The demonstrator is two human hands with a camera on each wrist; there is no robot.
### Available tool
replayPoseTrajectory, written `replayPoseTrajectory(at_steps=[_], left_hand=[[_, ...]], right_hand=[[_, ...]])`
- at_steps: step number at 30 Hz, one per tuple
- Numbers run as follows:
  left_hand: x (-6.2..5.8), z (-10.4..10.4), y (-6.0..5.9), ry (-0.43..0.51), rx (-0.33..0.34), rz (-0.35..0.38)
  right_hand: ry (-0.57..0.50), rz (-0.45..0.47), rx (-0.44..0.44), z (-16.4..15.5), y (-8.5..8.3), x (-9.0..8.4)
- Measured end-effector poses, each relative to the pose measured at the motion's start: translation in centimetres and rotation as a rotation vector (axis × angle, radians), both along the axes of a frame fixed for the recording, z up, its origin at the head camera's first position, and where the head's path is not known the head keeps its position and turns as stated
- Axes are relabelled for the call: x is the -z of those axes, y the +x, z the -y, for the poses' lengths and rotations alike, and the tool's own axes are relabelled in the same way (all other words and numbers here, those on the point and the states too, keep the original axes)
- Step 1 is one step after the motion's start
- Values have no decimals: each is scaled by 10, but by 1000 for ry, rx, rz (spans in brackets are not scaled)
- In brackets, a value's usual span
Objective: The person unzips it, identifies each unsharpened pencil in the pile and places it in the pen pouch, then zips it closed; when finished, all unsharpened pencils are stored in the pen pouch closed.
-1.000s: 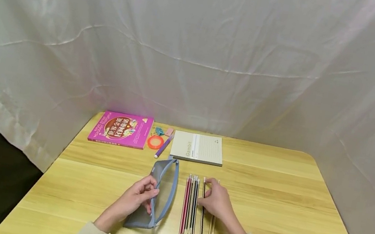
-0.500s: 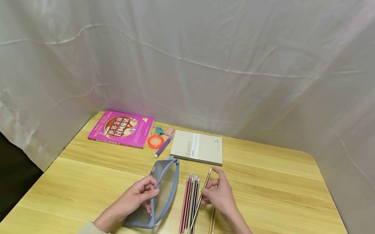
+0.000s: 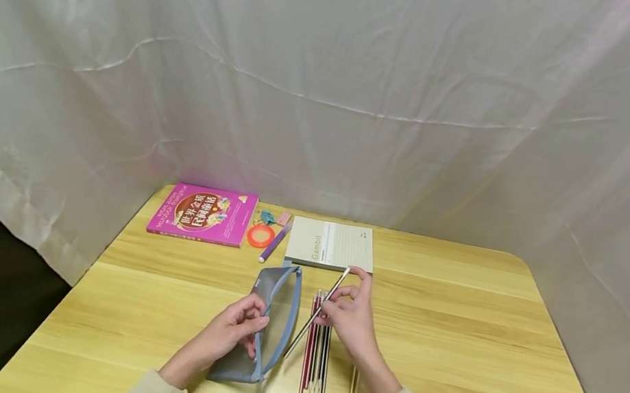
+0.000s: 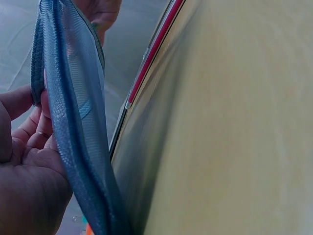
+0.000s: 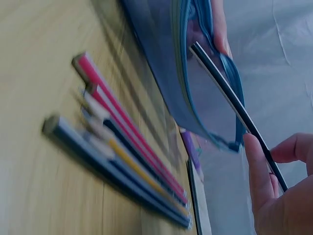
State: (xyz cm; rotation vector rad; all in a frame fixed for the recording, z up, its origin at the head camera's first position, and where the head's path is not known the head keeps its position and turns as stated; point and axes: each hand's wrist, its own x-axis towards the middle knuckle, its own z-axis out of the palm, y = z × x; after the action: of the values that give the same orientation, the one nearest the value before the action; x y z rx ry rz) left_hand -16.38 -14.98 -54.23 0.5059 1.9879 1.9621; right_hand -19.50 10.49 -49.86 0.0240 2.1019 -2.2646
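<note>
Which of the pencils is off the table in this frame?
The dark pencil pinched in the right hand, slanted with its lower end toward the grey-blue pencil case. The other pencils lie flat in a row on the table.

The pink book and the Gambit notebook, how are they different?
The pink book is bright magenta with a picture cover; the Gambit notebook is pale grey-green and plain with ruled lines. The book lies at the table's far left corner; the notebook lies nearer the middle, behind the pencils. Both lie flat and closed.

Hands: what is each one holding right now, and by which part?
The right hand pinches a black pencil around its upper half, tilted toward the pouch. The left hand grips the grey-blue pencil pouch by the left edge of its opening.
</note>
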Motion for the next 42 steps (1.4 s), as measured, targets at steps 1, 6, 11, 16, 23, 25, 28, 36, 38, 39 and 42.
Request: replayPoseTrajectory(at_steps=[1,6,11,16,23,25,28,36,38,39,42], left_hand=[[0,0,0,-3,1,-2],[-2,-3,-1,-5,-6,2],[-4,-6,0,14,-17,5],[-3,-9,-1,19,-28,4],[-1,-11,-2,4,-52,7],[-1,-12,-3,9,-51,2],[-2,-12,-3,19,-52,-6],[-4,-15,-3,6,-48,7],[-4,-16,-3,4,-47,10],[-4,-16,-3,3,-47,11],[-4,-17,-2,-5,-44,8]], right_hand=[[-12,-5,-3,3,0,-1],[-25,-32,-9,15,-2,-2],[-28,-10,-32,25,-2,1],[-24,7,-70,34,-1,4],[-3,29,-88,39,2,11],[1,33,-102,39,2,12],[11,40,-135,41,4,13],[51,52,-177,44,7,12],[61,44,-188,44,7,12],[64,41,-196,44,7,12],[74,31,-218,45,7,14]])
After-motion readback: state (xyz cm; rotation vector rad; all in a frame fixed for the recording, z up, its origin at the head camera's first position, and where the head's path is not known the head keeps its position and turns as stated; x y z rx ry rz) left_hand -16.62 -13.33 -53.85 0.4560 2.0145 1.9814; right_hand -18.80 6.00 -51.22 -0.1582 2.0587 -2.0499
